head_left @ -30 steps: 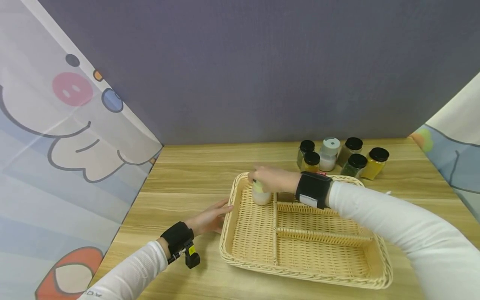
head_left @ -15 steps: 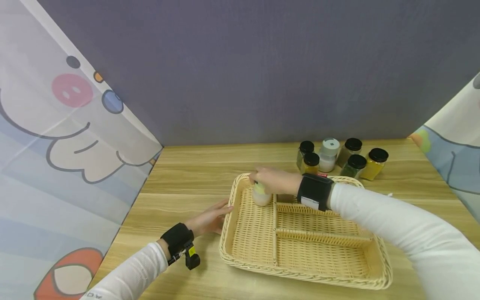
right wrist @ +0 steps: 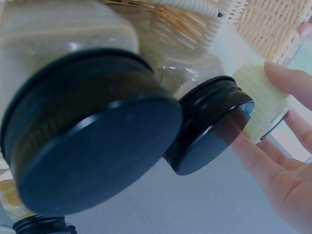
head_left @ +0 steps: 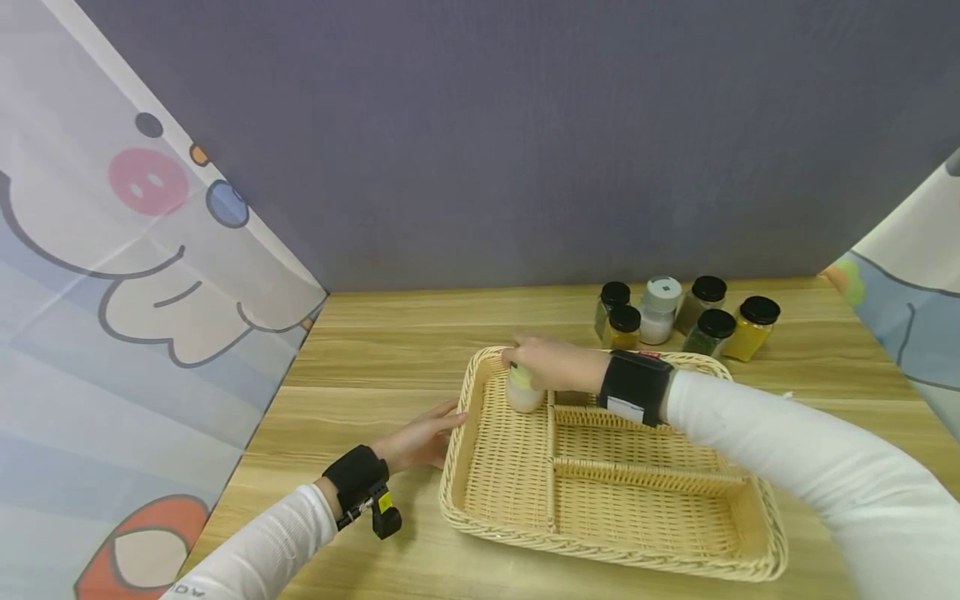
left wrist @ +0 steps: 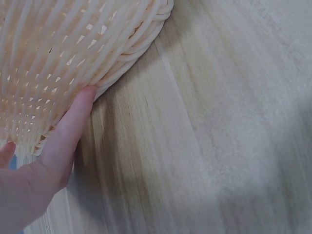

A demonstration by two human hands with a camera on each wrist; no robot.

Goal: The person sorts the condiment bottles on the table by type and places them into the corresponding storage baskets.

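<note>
Jar (head_left: 525, 398) with the pale lid (right wrist: 261, 100) is in the basket's (head_left: 600, 547) left part (head_left: 506, 475), near the back, and your right hand (head_left: 553, 363) pinches it. Your left hand (head_left: 415, 440) rests straight fingers on the basket's side, not squeezing. You should hold the jar upright, feel its bottom sit flat, then let go gently; your left hand can steady the basket. You have one basket with four parts. Behind it are five black-lid jars (head_left: 747, 338) and one white-lid jar (head_left: 657, 323). Two more black-lid jars (right wrist: 92, 131) show beside your right hand, seemingly inside.
</note>
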